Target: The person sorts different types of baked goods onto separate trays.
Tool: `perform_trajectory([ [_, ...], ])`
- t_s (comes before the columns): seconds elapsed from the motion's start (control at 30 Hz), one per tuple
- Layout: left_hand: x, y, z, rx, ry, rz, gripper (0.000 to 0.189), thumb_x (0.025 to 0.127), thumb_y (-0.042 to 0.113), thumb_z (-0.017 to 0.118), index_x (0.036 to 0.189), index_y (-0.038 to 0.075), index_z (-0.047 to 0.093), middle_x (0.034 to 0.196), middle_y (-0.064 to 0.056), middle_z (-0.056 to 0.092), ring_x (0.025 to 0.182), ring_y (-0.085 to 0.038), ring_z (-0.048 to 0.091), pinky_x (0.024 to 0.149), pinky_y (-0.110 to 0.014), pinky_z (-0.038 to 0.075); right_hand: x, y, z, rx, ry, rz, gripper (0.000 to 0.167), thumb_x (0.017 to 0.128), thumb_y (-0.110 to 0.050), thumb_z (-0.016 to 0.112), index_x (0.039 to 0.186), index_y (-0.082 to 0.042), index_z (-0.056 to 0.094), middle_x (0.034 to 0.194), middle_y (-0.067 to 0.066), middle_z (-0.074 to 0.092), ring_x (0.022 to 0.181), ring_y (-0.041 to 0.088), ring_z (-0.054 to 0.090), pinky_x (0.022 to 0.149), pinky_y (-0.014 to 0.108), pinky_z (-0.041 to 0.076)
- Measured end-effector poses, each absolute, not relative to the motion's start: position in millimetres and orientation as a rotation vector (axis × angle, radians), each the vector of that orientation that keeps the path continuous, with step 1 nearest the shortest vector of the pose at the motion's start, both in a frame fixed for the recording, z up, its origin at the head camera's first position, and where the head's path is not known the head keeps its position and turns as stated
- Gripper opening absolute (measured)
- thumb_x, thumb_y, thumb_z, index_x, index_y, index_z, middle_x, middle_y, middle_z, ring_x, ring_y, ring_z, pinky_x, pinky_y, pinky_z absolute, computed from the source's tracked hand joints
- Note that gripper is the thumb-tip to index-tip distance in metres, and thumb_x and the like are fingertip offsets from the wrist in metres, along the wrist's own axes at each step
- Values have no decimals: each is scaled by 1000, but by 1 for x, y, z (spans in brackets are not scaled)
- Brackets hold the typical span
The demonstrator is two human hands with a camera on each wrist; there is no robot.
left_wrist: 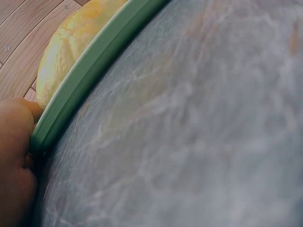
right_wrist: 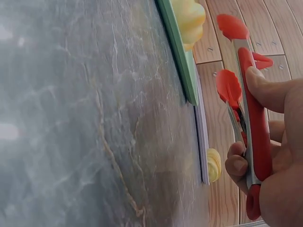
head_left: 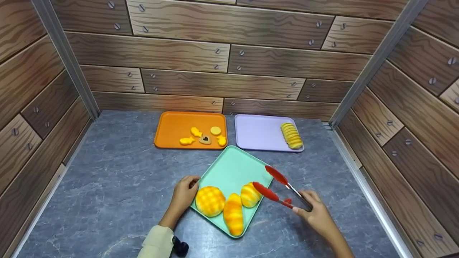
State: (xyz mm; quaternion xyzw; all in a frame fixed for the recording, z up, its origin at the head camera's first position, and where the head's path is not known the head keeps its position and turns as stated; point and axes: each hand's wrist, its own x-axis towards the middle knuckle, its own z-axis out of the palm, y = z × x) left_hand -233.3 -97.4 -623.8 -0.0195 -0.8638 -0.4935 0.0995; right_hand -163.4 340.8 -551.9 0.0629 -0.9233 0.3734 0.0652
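My left hand (head_left: 185,192) grips the left edge of a mint-green tray (head_left: 229,165), its fingers at the rim (left_wrist: 61,106) in the left wrist view. Three toy breads sit on the tray's near half: a round crosshatched bun (head_left: 210,201), a long roll (head_left: 233,215) and a small striped roll (head_left: 250,195). In my right hand (head_left: 317,215) is a pair of tongs (right_wrist: 258,123) with red tips and red handle grips. The tongs' arms are spread, with nothing between the tips. The lower tip overlaps the small roll's right side in the head view.
Behind, an orange tray (head_left: 175,125) carries several small toy biscuits (head_left: 205,139). Beside it stands a lilac tray (head_left: 256,132) with a ridged yellow bread (head_left: 291,135) at its right end. Wood-patterned panels (head_left: 222,57) enclose the grey marbled tabletop (head_left: 118,179) at the back and both sides.
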Motion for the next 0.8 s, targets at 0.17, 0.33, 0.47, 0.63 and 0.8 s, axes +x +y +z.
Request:
perform_trajectory([
  [0.17, -233, -98, -624, -64, -2548, -1461, 17, 98, 13, 64, 111, 9, 74, 96, -1, 66, 84, -13, 57, 76, -31, 49, -157, 336, -552, 255, -2768, 1121, 62, 77, -19, 87, 133, -5, 64, 127, 1, 60, 114, 17, 55, 95, 24, 44],
  [0.33, -233, -98, -624, -60, -2545, -1465, 17, 98, 13, 65, 111, 10, 74, 95, -1, 66, 84, -13, 57, 76, -31, 49, -155, 331, -554, 274, -2823, 1083, 64, 76, -21, 88, 134, -9, 65, 129, -6, 58, 117, 13, 54, 100, 33, 45],
  [0.47, -233, -98, -624, -66, -2545, -1460, 17, 98, 13, 65, 111, 10, 74, 95, -1, 66, 83, -13, 56, 76, -31, 48, -154, 327, -556, 291, -2860, 1033, 65, 76, -24, 87, 134, -9, 64, 129, -7, 58, 117, 16, 56, 101, 41, 46],
  [0.63, -233, -98, -624, -66, -2548, -1463, 17, 98, 13, 64, 111, 9, 74, 95, -1, 66, 84, -12, 56, 76, -31, 49, -154, 324, -558, 295, -2880, 990, 61, 78, -24, 86, 134, -10, 65, 126, -11, 59, 113, 14, 58, 97, 39, 48],
  [0.8, -233, -98, -623, -68, -2561, -1456, 17, 98, 13, 64, 112, 9, 73, 97, 0, 66, 85, -12, 56, 77, -31, 49, -155, 323, -558, 293, -2882, 964, 56, 79, -23, 85, 132, -14, 67, 124, -14, 59, 108, 11, 58, 93, 36, 49],
])
